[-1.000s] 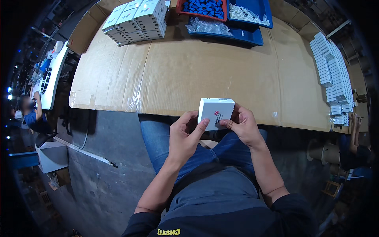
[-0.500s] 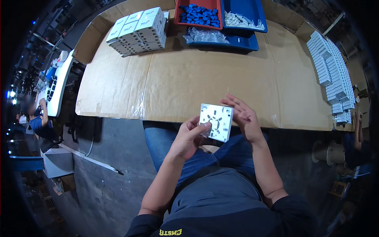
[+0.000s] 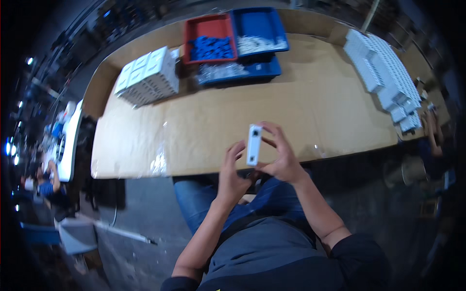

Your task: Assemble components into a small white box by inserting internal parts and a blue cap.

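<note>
A flat white square plastic box (image 3: 253, 144) is held up above the near edge of the cardboard-covered table. It stands on edge, so its narrow side shows, with a small dark opening near each end. My right hand (image 3: 283, 157) grips it from the right, thumb at the lower end and fingers at the upper end. Just left of the box, my left hand (image 3: 232, 172) is open, fingers spread and curved, seemingly apart from it. The broad faces of the box are turned out of sight.
A block of stacked white boxes (image 3: 148, 77) stands far left. Beyond it are a red tray (image 3: 206, 26) of blue parts, a blue tray (image 3: 259, 26) of white parts, and a lower blue tray (image 3: 264, 70) with clear bags. More white boxes (image 3: 383, 77) line the right. Co-workers sit at both sides.
The box has turned from showing its broad face to edge-on. My left hand has let go of it, and my right hand has taken hold. The view has shifted.
</note>
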A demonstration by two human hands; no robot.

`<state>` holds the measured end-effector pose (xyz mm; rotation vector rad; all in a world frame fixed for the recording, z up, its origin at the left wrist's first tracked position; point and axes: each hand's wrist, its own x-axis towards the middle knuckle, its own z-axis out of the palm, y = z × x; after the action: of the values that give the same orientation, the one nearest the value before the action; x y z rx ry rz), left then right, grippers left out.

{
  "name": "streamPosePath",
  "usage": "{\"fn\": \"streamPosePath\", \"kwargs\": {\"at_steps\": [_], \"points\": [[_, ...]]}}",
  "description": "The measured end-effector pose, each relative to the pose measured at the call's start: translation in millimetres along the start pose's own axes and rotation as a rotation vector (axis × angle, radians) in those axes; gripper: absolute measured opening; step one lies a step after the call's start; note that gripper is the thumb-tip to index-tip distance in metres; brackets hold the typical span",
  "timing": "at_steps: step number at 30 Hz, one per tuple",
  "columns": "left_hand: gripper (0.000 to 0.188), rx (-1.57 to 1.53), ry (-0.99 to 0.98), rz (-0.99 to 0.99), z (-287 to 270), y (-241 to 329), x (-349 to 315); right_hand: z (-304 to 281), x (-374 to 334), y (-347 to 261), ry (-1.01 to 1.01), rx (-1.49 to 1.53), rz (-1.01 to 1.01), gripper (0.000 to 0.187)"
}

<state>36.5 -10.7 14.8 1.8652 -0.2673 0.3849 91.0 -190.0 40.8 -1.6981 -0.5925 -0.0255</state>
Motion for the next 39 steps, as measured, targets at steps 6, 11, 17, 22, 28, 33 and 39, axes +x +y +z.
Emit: {"fn": "streamPosePath", "kwargs": {"at_steps": [6,11,17,22,28,33,39], "points": [[0.074,0.084,-0.194,-0.271,7.8,-10.2,-20.9,-40.3,-9.7,27.1,0.044,-0.278,-0.048,0.091],[0.062,0.064,-0.352,-0.241,48.5,-11.0,-7.5,-135.2,-30.0,90.2,0.393,-0.500,0.086,0.086],[0.057,0.164,-0.449,-0.035,112.8,-18.0,42.7,-269.3,-29.6,157.9,0.928,-0.496,0.262,0.085],[0.052,0.404,-0.408,0.157,171.6,-42.0,65.6,-380.2,-11.1,206.6,1.151,-0.586,0.363,0.089],[0.056,0.604,-0.376,0.188,175.7,-33.5,63.2,-463.7,15.2,233.0,1.217,-0.713,0.433,0.095],[0.055,0.596,-0.406,0.154,185.6,-25.1,69.1,-525.5,22.8,259.5,1.315,-0.804,0.410,0.089],[0.056,0.636,-0.426,0.108,184.0,-22.8,72.7,-530.1,38.0,271.0,1.334,-0.821,0.445,0.063]]}}
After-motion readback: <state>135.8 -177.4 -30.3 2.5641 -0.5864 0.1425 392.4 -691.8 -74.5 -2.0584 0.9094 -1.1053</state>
